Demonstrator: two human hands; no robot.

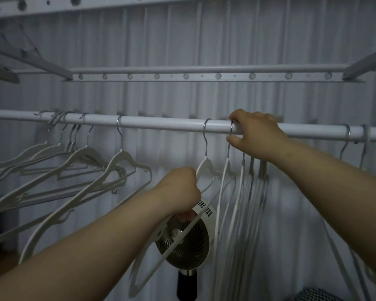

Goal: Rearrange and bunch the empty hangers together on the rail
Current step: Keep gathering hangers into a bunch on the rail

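A: L side first?
B: The left hand (178,187) is nearest, its fist clamped round the sloping arm of a white hanger (206,167), just under the shoulder. The hook's on the rail (161,123).
A: R?
B: The right hand (254,135) is up on the rail, index over, thumb under, curled round it. Its tips touch the first hook of a tight bunch (248,192) hanging edge-on right beneath.
A: Other hangers?
B: There's a loose group (85,166) on the rail's left part, spread and angled, plus two hooks (346,132) far right.
A: Behind?
B: A round fan (182,242) sits low behind the held hanger. Further back: a holed bar (204,76), then a pleated curtain (161,40).
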